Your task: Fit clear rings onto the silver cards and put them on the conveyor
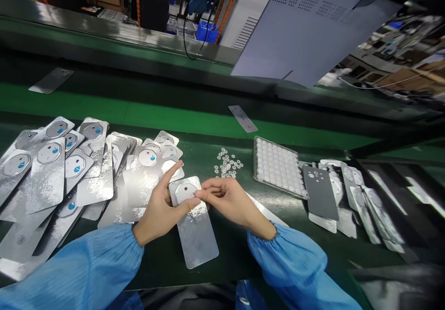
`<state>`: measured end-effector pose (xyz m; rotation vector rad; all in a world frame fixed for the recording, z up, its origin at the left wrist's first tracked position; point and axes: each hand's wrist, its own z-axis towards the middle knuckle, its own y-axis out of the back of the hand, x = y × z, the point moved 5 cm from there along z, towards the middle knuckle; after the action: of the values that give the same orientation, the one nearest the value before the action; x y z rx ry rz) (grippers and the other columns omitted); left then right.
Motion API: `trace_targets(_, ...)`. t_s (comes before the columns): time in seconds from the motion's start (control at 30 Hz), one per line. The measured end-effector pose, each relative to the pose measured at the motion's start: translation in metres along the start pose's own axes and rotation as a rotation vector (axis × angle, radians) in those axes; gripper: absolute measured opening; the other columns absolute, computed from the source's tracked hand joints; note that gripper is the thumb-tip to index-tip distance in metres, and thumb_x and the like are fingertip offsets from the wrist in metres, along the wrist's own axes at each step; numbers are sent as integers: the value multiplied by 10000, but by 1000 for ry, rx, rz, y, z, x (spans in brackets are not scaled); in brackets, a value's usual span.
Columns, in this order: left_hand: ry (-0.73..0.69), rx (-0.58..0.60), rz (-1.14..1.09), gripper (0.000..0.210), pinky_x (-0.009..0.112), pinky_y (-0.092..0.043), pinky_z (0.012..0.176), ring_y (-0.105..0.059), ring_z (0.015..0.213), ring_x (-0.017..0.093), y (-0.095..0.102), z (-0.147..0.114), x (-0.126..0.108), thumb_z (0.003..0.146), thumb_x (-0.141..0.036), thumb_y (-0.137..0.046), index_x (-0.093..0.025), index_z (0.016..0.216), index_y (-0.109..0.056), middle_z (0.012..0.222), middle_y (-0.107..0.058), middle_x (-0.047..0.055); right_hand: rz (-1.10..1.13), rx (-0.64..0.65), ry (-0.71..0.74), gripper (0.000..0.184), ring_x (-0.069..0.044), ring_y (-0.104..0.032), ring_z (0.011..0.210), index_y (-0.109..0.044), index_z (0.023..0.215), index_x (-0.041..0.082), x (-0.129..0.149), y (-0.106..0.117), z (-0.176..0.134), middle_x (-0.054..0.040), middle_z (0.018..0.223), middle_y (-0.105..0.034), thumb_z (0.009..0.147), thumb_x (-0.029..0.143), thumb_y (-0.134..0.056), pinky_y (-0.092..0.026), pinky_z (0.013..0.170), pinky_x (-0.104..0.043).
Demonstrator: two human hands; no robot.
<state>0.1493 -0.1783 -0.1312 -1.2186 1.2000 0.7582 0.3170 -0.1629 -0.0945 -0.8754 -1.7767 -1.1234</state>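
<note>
While both of my hands are meeting over the green bench (194, 150), I am holding a silver plate (195, 229) flat in front of me, its long side running away from my chest. My left hand (160, 208) is lying half open along the plate's left edge, thumb pressing on its upper face beside the round raised patch with a small dark hole, forefinger stretching out straight past the top corner. My right hand (227, 199) is curling in from the other side, its fingertips (200, 194) pinching together right at that patch and touching my left thumb; whether a small part is sitting between them I cannot tell. Left of my hands, a loose heap of similar plates (66, 171) with blue-dotted circles is spreading over the bench, some overlapping the one I am holding. Just beyond my fingers, a scatter of tiny clear discs (227, 161) is lying near a white gridded tray (278, 167). Right of the tray, a dark grey plate (320, 192) is resting on another pile of pale plates (361, 199).
</note>
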Motion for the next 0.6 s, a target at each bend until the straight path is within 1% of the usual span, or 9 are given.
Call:
trace_targets(0.1, 66, -41, -4, 560, 261, -573, 667, -696, 769, 181, 4, 7, 6, 805, -428, -853, -142, 1253, -675, 888, -744, 51, 26, 35, 74, 566, -190, -659, 627, -743, 850, 175, 0, -3, -6, -49, 712, -707, 922, 720, -610, -500, 559, -285)
trace_targets(0.13, 80, -51, 1, 428, 253, -562, 651, -684, 742, 171, 6, 8, 7, 808, -431, -849, -130, 1081, -716, 851, -739, 48, 14, 57, 76, 567, -191, -662, 646, -748, 877, 177, 0, -5, -10, -50, 732, -711, 946, 714, -579, -494, 558, -280)
trace_targets(0.2, 78, -66, 13, 333, 229, -526, 608, -647, 682, 143, 8, 10, 6, 811, -422, -846, -129, 843, -692, 769, -713, 32, -17, 134, 41, 528, -185, -646, 659, -728, 872, 177, -2, -12, -20, -40, 733, -694, 960, 681, -594, -484, 569, -274)
trace_targets(0.27, 64, -72, 17, 330, 218, -505, 585, -623, 650, 129, 10, 11, 2, 818, -411, -840, -134, 781, -664, 728, -692, 17, -60, 184, 14, 484, -165, -591, 624, -665, 775, 182, -3, -17, -28, -7, 666, -627, 953, 632, -649, -464, 578, -271)
trace_targets(0.33, 33, -71, 43, 327, 229, -523, 593, -640, 661, 143, 10, 11, -4, 838, -424, -818, -136, 796, -669, 728, -694, 18, -109, 173, 38, 474, -148, -539, 604, -615, 728, 187, -1, -15, -28, 13, 636, -573, 968, 595, -648, -442, 579, -269)
trace_targets(0.4, -32, -84, 86, 322, 265, -584, 673, -711, 779, 194, 13, 11, -12, 856, -435, -798, -139, 941, -705, 848, -747, 51, -151, 121, 112, 447, -153, -544, 641, -646, 784, 182, 7, -3, -17, 1, 690, -603, 1000, 571, -599, -440, 593, -271)
trace_targets(0.47, -125, -91, 151, 445, 315, -624, 819, -738, 1026, 255, 15, 11, -20, 879, -425, -777, -163, 1223, -671, 1123, -765, 105, -178, 47, 168, 433, -167, -580, 701, -691, 870, 167, 18, 18, 5, -28, 791, -666, 997, 569, -594, -453, 612, -278)
trace_targets(0.53, -217, -88, 246, 592, 355, -611, 945, -678, 1226, 274, 18, 10, -25, 925, -400, -729, -216, 1451, -529, 1372, -677, 135, -199, -52, 184, 463, -164, -587, 692, -696, 868, 145, 31, 45, 33, -36, 811, -681, 981, 587, -615, -450, 601, -278)
trace_targets(0.6, -298, -82, 365, 577, 363, -601, 967, -672, 1235, 257, 19, 8, -27, 975, -377, -664, -247, 1503, -471, 1433, -636, 141, -207, -143, 181, 449, -147, -585, 666, -687, 889, 130, 44, 72, 63, -26, 816, -676, 992, 563, -634, -470, 602, -273)
